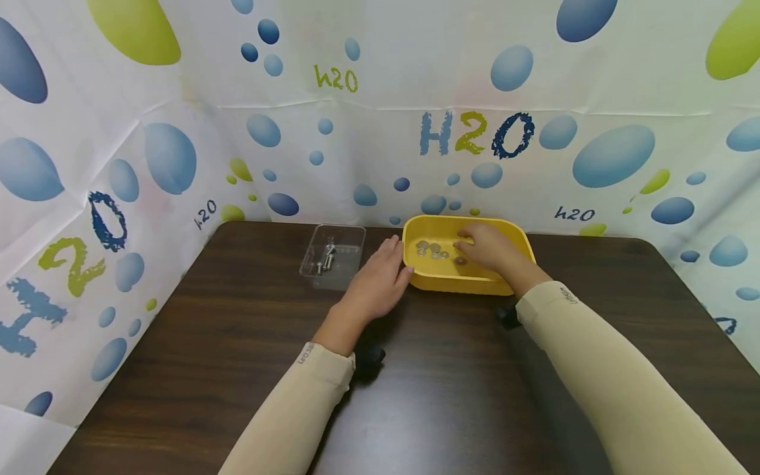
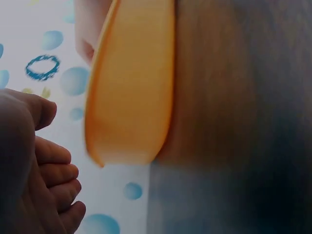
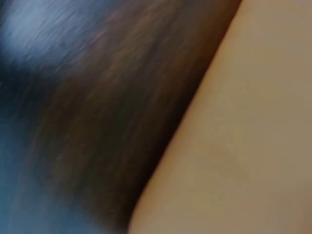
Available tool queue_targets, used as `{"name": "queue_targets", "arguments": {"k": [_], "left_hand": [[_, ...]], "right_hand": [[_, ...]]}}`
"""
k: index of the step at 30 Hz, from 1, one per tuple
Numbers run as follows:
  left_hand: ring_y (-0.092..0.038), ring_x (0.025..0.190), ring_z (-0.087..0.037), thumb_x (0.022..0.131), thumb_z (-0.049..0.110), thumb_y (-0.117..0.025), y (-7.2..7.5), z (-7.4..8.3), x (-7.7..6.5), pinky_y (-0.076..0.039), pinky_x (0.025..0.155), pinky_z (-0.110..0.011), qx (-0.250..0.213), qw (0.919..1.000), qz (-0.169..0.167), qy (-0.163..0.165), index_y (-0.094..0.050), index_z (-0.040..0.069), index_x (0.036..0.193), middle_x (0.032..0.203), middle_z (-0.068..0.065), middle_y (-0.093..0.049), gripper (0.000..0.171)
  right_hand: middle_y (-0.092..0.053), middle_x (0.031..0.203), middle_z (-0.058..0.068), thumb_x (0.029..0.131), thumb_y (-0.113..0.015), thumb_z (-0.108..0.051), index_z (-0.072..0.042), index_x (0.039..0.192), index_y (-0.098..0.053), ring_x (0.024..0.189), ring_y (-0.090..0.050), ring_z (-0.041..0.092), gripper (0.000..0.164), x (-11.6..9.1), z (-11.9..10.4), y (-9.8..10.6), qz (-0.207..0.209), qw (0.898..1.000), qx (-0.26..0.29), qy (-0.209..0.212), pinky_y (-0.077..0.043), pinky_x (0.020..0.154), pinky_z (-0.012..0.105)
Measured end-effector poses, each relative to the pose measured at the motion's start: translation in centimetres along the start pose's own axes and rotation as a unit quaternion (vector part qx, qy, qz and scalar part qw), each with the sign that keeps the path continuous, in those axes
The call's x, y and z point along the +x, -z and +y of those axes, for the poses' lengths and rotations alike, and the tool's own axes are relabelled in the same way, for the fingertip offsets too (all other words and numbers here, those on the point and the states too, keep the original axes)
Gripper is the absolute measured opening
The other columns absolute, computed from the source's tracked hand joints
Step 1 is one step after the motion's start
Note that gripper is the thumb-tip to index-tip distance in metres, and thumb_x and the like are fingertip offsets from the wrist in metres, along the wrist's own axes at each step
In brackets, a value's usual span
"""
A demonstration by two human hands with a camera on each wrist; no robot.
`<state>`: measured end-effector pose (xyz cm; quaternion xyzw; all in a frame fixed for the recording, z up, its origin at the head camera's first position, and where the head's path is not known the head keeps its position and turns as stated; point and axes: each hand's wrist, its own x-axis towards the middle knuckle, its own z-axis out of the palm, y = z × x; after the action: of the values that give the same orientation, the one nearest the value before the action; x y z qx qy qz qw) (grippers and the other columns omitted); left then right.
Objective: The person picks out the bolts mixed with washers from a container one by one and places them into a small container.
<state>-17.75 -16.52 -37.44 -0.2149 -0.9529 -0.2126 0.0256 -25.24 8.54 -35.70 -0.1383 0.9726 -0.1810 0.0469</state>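
- Head view: the yellow tray (image 1: 457, 284) is sitting under the right hand (image 1: 483, 245), holding several silvery discs (image 1: 435, 248) just left of its fingertips and one darker disc (image 1: 460, 261) just on their near side.
- Left of the left hand (image 1: 377, 280), a clear box (image 1: 350, 254) is holding a few metal bolts (image 1: 328, 259).
- The right wrist is crossing the tray's near right rim; the tray's left end is standing just right of the left hand, contact unclear.
- Beyond both hands, the table's far edge is meeting a printed sheet (image 1: 380, 158); the dark table (image 1: 427, 396) is stretching toward the person on their near side.
- The left hand is lying extended, gripping nothing; whether the right fingers are pinching a disc, I cannot tell.
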Motion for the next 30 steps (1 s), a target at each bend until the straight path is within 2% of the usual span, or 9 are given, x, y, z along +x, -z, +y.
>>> {"name": "queue_targets", "arguments": {"k": [4,11,15,19,23,26,30], "left_hand": [[-0.014,0.153,-0.025,0.106,0.039,-0.036,-1.2,0.5,0.3,-0.018,0.122,-0.041,0.012,0.9997,-0.02,0.002,-0.02,0.001,0.156,0.165,-0.012,-0.015,0.065],[-0.013,0.153,-0.022,0.106,0.039,-0.037,-1.8,0.7,0.3,-0.018,0.122,-0.04,0.016,0.9996,-0.016,0.015,-0.02,0.004,0.157,0.165,-0.009,-0.015,0.064],[-0.013,0.153,-0.022,0.106,0.038,-0.037,-1.8,0.8,0.4,-0.018,0.122,-0.039,0.018,0.9997,-0.015,0.011,-0.02,0.003,0.157,0.165,-0.009,-0.014,0.064],[-0.012,0.153,-0.022,0.106,0.038,-0.037,-1.7,0.8,0.4,-0.018,0.122,-0.039,0.022,0.9996,-0.015,0.01,-0.02,0.003,0.157,0.165,-0.009,-0.014,0.064],[-0.012,0.153,-0.021,0.106,0.038,-0.037,-1.7,0.7,0.4,-0.018,0.122,-0.039,0.022,0.9996,-0.015,0.011,-0.02,0.003,0.157,0.165,-0.009,-0.014,0.063],[-0.012,0.153,-0.022,0.106,0.038,-0.037,-1.7,0.7,0.4,-0.018,0.122,-0.039,0.021,0.9996,-0.015,0.01,-0.02,0.003,0.157,0.165,-0.009,-0.014,0.064],[-0.012,0.153,-0.022,0.106,0.037,-0.038,-1.7,0.7,0.4,-0.019,0.122,-0.04,0.02,0.9997,-0.015,0.008,-0.021,0.002,0.156,0.165,-0.01,-0.014,0.064]], "right_hand": [[-0.054,0.14,0.023,0.101,-0.053,-0.022,0.002,0.139,-0.053,0.132,-0.047,0.042,0.045,-0.1,0.9,-0.9,-0.002,1.0,0.001,0.002,-0.037,0.11,0.055],[-0.062,0.118,0.021,0.1,-0.054,-0.02,0.0,0.121,-0.06,0.107,-0.057,0.037,0.03,0.0,1.7,-1.9,-0.008,1.0,-0.003,0.017,-0.045,0.094,0.052],[-0.063,0.114,0.02,0.099,-0.058,-0.019,0.0,0.119,-0.061,0.106,-0.058,0.036,0.027,0.3,1.8,-2.1,-0.008,0.999,-0.018,0.031,-0.046,0.094,0.051],[-0.064,0.121,0.022,0.098,-0.059,-0.016,0.0,0.127,-0.062,0.114,-0.059,0.038,0.033,0.2,1.6,-1.9,-0.013,0.999,-0.028,0.039,-0.046,0.099,0.052],[-0.066,0.115,0.02,0.098,-0.059,-0.012,-0.002,0.124,-0.067,0.106,-0.061,0.035,0.029,0.1,1.6,-2.0,-0.012,0.998,-0.036,0.054,-0.048,0.098,0.05],[-0.067,0.111,0.018,0.098,-0.06,-0.01,-0.003,0.122,-0.069,0.102,-0.061,0.033,0.027,0.0,1.5,-2.0,-0.006,0.998,-0.036,0.052,-0.049,0.097,0.049],[-0.067,0.115,0.019,0.096,-0.057,-0.001,-0.003,0.125,-0.068,0.106,-0.061,0.034,0.031,0.0,1.5,-2.0,-0.001,0.999,-0.032,0.038,-0.048,0.099,0.05]]}}
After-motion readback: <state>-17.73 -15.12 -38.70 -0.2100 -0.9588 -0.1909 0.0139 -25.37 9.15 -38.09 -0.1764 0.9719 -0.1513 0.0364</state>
